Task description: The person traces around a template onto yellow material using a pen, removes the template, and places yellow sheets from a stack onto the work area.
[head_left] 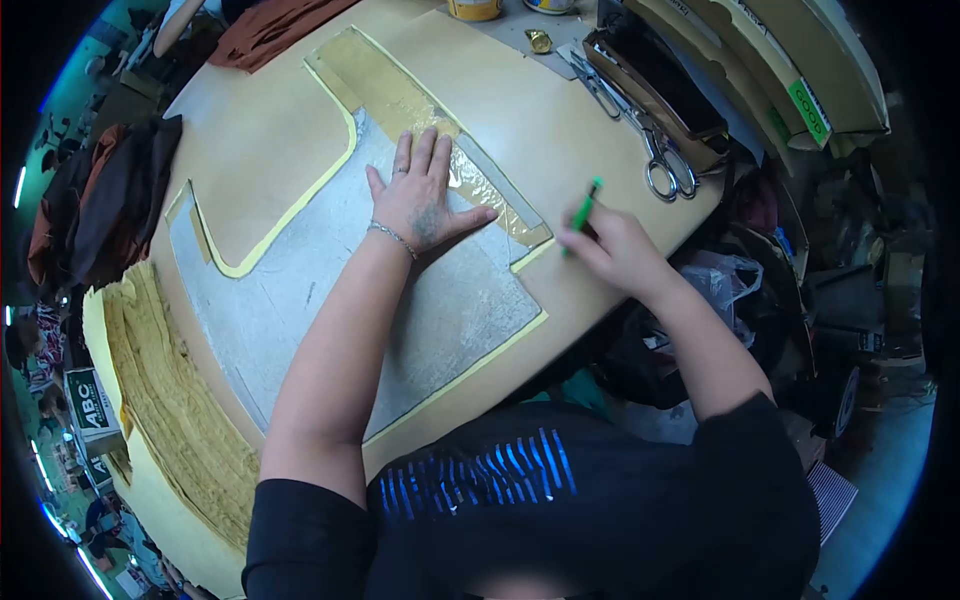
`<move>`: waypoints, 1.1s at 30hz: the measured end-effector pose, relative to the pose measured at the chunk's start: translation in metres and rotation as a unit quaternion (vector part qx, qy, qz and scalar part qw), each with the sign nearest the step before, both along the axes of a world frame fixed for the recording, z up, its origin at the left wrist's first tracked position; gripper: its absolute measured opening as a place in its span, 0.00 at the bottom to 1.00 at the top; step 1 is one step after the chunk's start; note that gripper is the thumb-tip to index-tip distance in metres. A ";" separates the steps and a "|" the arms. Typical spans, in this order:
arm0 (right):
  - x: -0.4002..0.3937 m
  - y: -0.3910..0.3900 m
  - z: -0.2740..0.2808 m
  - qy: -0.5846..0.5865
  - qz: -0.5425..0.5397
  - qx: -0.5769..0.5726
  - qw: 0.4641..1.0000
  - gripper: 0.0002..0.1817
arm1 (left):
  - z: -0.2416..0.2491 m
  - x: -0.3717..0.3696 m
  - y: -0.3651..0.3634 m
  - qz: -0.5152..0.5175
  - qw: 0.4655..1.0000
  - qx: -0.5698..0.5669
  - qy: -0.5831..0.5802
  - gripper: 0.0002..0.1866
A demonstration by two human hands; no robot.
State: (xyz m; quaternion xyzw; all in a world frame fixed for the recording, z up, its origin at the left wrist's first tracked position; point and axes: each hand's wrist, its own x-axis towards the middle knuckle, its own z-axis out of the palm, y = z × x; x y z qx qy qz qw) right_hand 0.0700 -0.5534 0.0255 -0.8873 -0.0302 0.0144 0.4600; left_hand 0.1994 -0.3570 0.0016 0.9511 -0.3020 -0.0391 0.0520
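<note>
The left hand (425, 200) lies flat, palm down, fingers spread toward the far side — its forearm bare and outstretched. The right hand (612, 245) is curled in a pinch, arm bent — near the right.

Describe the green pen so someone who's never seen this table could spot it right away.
Start at the tan table and find the grey template under the flat left hand. Just past the template's edge, the right hand holds the green pen, tip down. It is the only bright green stick there; the nearby scissors are metal.
</note>
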 end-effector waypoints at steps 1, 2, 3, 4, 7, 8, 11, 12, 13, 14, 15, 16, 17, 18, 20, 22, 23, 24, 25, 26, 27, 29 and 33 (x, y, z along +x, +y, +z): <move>-0.013 0.002 0.002 -0.014 -0.013 0.027 0.999 0.07 | 0.001 0.000 0.000 -0.001 1.000 0.001 -0.002 0.55; -0.025 0.004 0.003 -0.029 -0.028 0.054 0.998 0.06 | 0.000 -0.001 0.000 -0.002 1.000 0.002 -0.005 0.55; -0.032 0.006 0.003 -0.046 -0.045 0.080 0.995 0.06 | -0.003 0.001 0.001 -0.004 1.000 0.000 -0.013 0.55; -0.034 0.011 -0.003 -0.052 -0.059 0.128 0.989 0.06 | -0.005 0.000 0.000 -0.006 1.000 -0.002 -0.009 0.55; -0.021 0.039 -0.032 -0.103 -0.067 0.214 0.969 0.05 | -0.004 0.001 0.001 0.000 1.000 -0.007 -0.013 0.56; -0.017 0.044 -0.036 -0.100 -0.068 0.206 0.971 0.05 | -0.004 0.000 0.001 0.001 1.000 -0.007 -0.014 0.56; -0.009 0.052 -0.040 -0.094 -0.081 0.188 0.974 0.06 | -0.006 0.001 0.001 0.003 1.000 -0.003 -0.018 0.56; -0.008 0.052 -0.039 -0.091 -0.073 0.177 0.977 0.06 | -0.006 0.001 0.002 0.003 1.000 -0.002 -0.020 0.56; -0.007 0.051 -0.038 -0.088 -0.065 0.165 0.980 0.06 | -0.006 0.001 0.002 0.004 1.000 -0.003 -0.021 0.56; -0.006 0.050 -0.037 -0.084 -0.060 0.153 0.983 0.05 | -0.006 0.000 0.002 0.004 1.000 -0.004 -0.021 0.56; -0.006 0.048 -0.039 -0.097 -0.052 0.151 0.982 0.06 | -0.006 0.000 0.001 0.003 1.000 -0.005 -0.022 0.56; -0.004 0.046 -0.042 -0.110 -0.044 0.149 0.982 0.06 | -0.006 0.000 0.001 0.002 1.000 -0.008 -0.022 0.56; -0.003 0.043 -0.043 -0.122 -0.036 0.147 0.981 0.06 | -0.007 0.001 0.001 0.001 1.000 -0.009 -0.023 0.55; -0.002 0.038 -0.041 -0.108 -0.059 0.149 0.981 0.06 | -0.007 0.001 0.002 0.000 1.000 -0.010 -0.024 0.55; -0.002 0.025 -0.031 -0.081 -0.103 0.152 0.980 0.07 | -0.007 0.000 0.002 0.002 1.000 -0.007 -0.020 0.56; -0.001 0.026 -0.036 -0.094 -0.084 0.139 0.982 0.08 | -0.007 0.001 0.002 0.002 1.000 -0.009 -0.022 0.55; -0.002 0.035 -0.036 -0.096 -0.072 0.132 0.984 0.08 | -0.007 0.002 0.003 -0.001 1.000 -0.011 -0.026 0.55; -0.003 0.044 -0.036 -0.098 -0.061 0.124 0.985 0.08 | -0.008 0.002 0.002 -0.005 0.999 -0.013 -0.029 0.55; -0.004 0.055 -0.030 -0.135 -0.046 0.075 0.987 0.08 | -0.007 0.002 0.001 -0.006 0.999 -0.014 -0.029 0.55; -0.002 0.052 -0.030 -0.130 -0.046 0.079 0.987 0.08 | -0.007 0.002 0.001 -0.005 0.999 -0.014 -0.028 0.55; -0.001 0.046 -0.030 -0.125 -0.046 0.083 0.988 0.08 | -0.006 0.001 0.003 -0.005 1.000 -0.013 -0.027 0.55; -0.001 0.033 -0.020 -0.118 -0.071 0.057 0.989 0.07 | -0.006 0.001 0.003 -0.004 1.000 -0.016 -0.026 0.54; -0.002 0.012 -0.001 -0.230 -0.100 -0.141 0.958 0.06 | 0.000 -0.002 0.002 -0.002 1.000 -0.024 -0.018 0.53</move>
